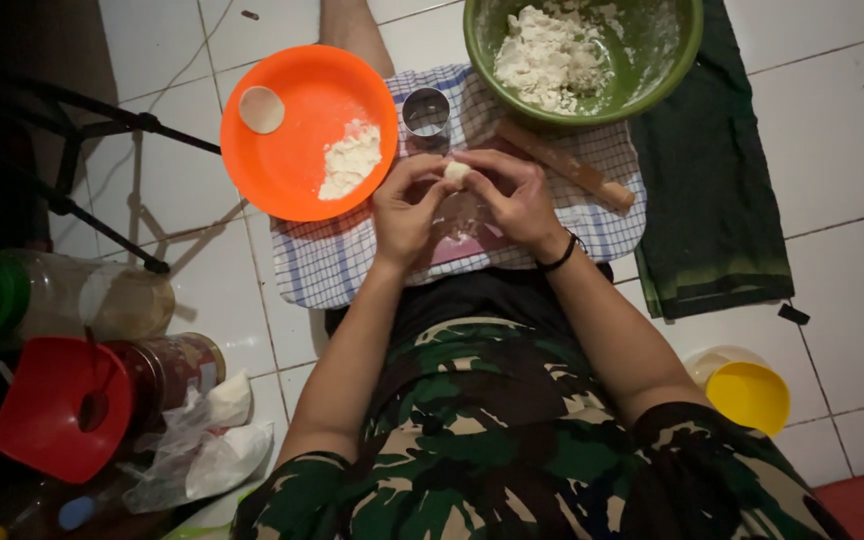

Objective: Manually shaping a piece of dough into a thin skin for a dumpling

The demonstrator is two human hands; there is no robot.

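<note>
1. Seen from above, two hands meet over a checked cloth (332, 265) on a white tiled floor.
2. The left hand (407, 205) and right hand (517, 195) pinch one small dough piece (457, 172) together between their fingertips, fingers curled around it.
3. Far left lies one orange plate (297, 150) with one flour heap (352, 160) and one round dough disc (261, 109).
4. Far right sits one green bowl (672, 60) of crumbly dough.
5. Between them stands one metal ring cutter (426, 112); one wooden rolling pin (567, 167) lies right of the hands.
6. Near right is one yellow cup (748, 396).
</note>
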